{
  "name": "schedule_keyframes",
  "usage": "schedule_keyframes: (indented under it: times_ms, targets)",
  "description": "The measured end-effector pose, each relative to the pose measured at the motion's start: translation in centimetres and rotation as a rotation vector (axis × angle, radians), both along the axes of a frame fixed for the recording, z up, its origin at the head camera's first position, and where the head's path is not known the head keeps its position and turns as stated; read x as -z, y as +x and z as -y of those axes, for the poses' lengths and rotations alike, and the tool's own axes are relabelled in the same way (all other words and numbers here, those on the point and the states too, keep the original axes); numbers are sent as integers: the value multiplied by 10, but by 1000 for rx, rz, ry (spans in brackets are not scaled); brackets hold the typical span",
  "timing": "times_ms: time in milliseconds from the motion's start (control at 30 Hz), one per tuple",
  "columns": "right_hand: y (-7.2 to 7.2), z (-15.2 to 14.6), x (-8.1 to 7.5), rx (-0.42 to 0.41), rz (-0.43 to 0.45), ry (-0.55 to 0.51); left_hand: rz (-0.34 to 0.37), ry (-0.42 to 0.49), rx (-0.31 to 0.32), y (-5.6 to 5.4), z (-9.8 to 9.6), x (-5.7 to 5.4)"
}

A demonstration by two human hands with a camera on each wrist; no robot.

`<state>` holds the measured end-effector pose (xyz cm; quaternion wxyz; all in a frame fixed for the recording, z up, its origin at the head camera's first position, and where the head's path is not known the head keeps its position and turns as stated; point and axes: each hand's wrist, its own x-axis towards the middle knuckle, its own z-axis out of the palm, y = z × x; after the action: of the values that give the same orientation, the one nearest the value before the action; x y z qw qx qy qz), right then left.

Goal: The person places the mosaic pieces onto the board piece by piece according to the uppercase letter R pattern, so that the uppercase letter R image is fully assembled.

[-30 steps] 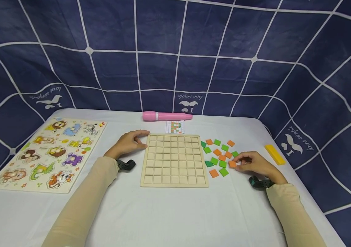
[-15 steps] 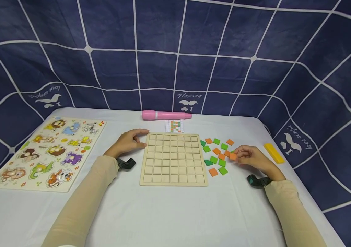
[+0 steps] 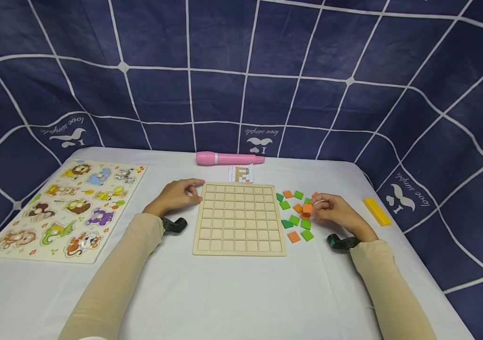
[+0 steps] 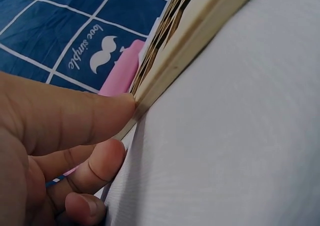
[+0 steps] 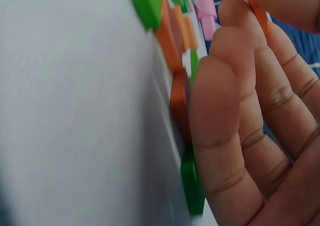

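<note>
A person's right hand (image 3: 334,211) pinches an orange tile (image 3: 307,208) between thumb and fingers to the right of a wooden board (image 3: 239,221), apparently above loose tiles (image 3: 294,237), though the right wrist view shows only its edge. The left hand (image 3: 176,194), fingers relaxed, touches the board's left edge; a patterned card (image 3: 241,174) lies just beyond the board.
</note>
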<state>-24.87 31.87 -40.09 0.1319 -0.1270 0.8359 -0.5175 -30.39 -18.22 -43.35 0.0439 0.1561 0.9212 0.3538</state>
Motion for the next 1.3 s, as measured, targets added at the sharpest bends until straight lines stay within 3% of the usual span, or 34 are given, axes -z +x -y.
schedule_keyframes:
  times_ms: [833, 1300]
  targets:
    - [-27, 71, -4, 32, 37, -31, -24, 14, 4, 1, 1, 0]
    - [-32, 113, -3, 2, 49, -178, -24, 9, -13, 2, 0, 4]
